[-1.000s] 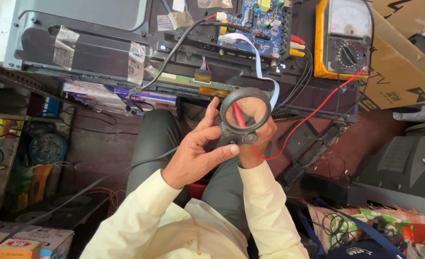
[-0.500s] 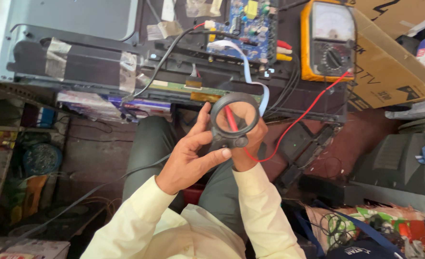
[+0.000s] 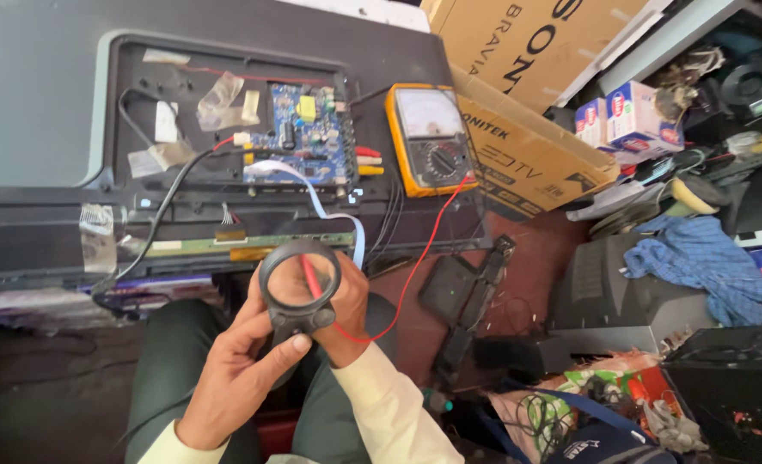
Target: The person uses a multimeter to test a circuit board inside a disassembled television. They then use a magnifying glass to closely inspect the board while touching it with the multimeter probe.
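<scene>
Left hand (image 3: 239,369) grips the black round magnifier (image 3: 300,283) by its stub handle, lens upright over the lap. Right hand (image 3: 339,309), behind the ring, pinches the red probe (image 3: 312,277), whose long axis slants up-left across the lens, toward the blue circuit board (image 3: 308,137).

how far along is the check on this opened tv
Done: the tv back is open, blue circuit board exposed, yellow multimeter laid beside it. In hand: left hand holds a round magnifier, right hand a red probe behind the lens. Left: the probe touches no board yet.
</scene>
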